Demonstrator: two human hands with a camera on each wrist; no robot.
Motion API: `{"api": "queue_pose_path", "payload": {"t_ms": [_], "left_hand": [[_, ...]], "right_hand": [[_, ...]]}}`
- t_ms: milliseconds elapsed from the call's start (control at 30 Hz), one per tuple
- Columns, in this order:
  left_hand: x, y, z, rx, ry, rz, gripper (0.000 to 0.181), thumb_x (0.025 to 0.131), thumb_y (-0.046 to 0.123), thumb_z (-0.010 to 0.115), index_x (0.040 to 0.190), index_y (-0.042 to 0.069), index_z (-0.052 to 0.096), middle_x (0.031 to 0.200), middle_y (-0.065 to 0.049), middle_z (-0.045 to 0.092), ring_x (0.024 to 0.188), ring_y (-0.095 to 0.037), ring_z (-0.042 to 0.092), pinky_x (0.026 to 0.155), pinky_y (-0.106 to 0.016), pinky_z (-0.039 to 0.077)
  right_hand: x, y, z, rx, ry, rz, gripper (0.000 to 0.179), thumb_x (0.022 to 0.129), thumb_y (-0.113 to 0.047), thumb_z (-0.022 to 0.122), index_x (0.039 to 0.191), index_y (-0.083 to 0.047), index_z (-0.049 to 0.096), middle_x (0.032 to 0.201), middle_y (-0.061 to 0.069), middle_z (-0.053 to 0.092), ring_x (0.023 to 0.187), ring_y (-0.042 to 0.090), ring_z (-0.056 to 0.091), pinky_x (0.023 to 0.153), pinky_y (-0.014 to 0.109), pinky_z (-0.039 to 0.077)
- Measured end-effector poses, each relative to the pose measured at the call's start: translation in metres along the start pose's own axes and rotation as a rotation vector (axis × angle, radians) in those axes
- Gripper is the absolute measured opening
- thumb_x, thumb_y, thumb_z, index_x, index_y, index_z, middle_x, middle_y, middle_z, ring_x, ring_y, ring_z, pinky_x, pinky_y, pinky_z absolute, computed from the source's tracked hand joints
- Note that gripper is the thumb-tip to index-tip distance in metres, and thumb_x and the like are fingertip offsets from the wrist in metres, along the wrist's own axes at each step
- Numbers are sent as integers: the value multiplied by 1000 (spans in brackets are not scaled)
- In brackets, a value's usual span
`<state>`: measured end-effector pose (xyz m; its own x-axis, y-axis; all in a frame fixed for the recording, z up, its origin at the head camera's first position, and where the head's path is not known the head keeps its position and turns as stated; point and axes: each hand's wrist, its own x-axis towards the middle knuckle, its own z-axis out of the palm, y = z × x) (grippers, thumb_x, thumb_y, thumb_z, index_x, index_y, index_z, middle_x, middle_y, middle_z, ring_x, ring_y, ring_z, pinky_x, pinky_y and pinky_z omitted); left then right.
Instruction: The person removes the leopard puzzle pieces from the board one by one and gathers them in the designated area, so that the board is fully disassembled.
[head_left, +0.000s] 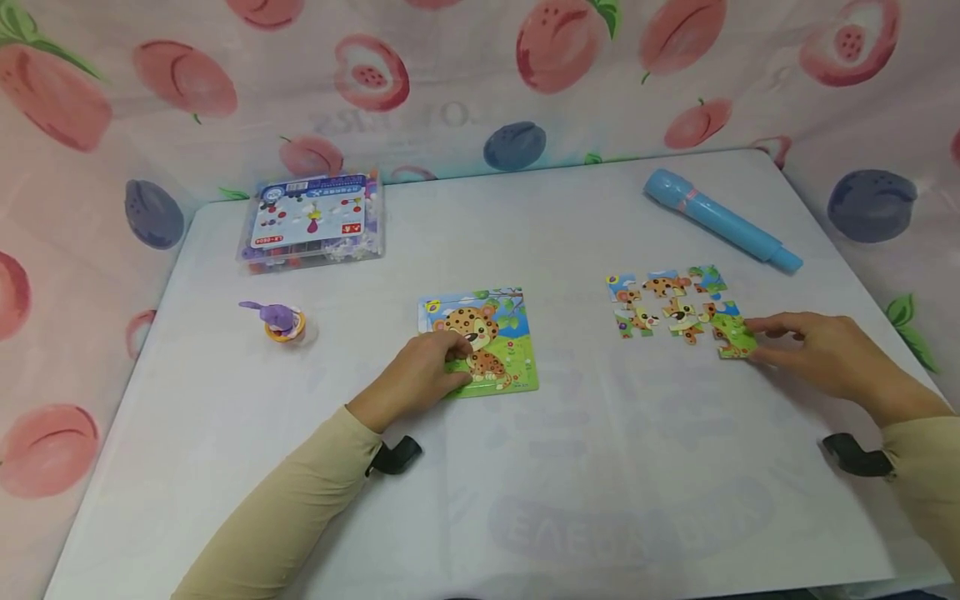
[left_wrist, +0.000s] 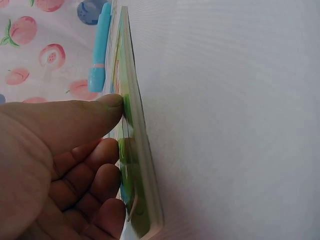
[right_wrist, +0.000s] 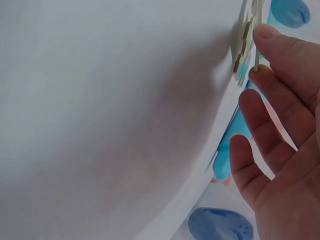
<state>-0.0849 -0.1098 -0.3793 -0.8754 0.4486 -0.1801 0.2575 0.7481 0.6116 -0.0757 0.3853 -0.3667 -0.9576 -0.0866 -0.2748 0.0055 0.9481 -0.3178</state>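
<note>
In the head view my left hand (head_left: 425, 367) rests on a square puzzle board (head_left: 517, 350) with a leopard cub picture. The left wrist view shows the thumb and bent fingertips touching the face of the board (left_wrist: 142, 165), not wrapped round its edge. On the right, my right hand (head_left: 832, 358) pinches a green puzzle piece (head_left: 735, 335) between thumb and fingers. Seen edge-on in the right wrist view, the piece (right_wrist: 257, 57) sits between thumb and index finger; the other fingers are spread. Several loose puzzle pieces (head_left: 681, 314) lie just left of that hand.
A clear plastic box (head_left: 311, 218) of small colourful parts stands at the back left of the white table (head_left: 480, 483). In front of it is a small purple toy (head_left: 279, 319) with an orange ring. A blue pen-shaped tube (head_left: 723, 221) lies at the back right.
</note>
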Motion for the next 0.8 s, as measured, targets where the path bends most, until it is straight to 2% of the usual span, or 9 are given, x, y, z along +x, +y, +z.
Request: {"api": "queue_pose_path", "payload": {"t_ms": [267,800], "left_hand": [[1,0,0,-3,0,-9,30,88,13,78,114,2,67,108,-7,68,102,-23,63,92,-38,50],[0,1,0,-2,-2,-11,30,88,13,78,114,3,67,108,-6,68,102,-23,63,91,-38,51]], "right_hand": [[-4,4,4,2,-10,40,54,93,-32,72,133,2,59,127,35,53,119,57,42,96,72,35],[-8,10,9,15,15,-40,52,93,-34,73,130,2,63,130,35,55,121,58,44,94,70,37]]}}
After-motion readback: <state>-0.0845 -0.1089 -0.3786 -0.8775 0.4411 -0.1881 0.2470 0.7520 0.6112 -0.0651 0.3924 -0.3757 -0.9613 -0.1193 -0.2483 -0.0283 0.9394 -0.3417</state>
